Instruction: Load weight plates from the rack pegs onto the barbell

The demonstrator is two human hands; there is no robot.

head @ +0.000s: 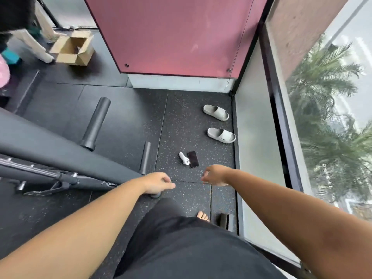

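Observation:
No weight plate shows in the head view. A bare black barbell sleeve (pixel 96 123) juts out over the rubber floor at centre left. A thinner black peg (pixel 145 158) stands to its right. A thick dark rack beam (pixel 60 150) slants in from the left and ends under my left hand (pixel 159 183). That hand reaches forward with loosely bent fingers over a small dark round end piece (pixel 155 195); no grip on it is visible. My right hand (pixel 215 175) hangs in the air a little to the right, fingers relaxed and holding nothing.
A phone (pixel 193 159) and a white device (pixel 184 158) lie on the floor just beyond my hands. Two grey slides (pixel 218 123) sit near the glass wall (pixel 257 137) on the right. A pink panel (pixel 177 33) stands ahead; an open cardboard box (pixel 73 48) is far left.

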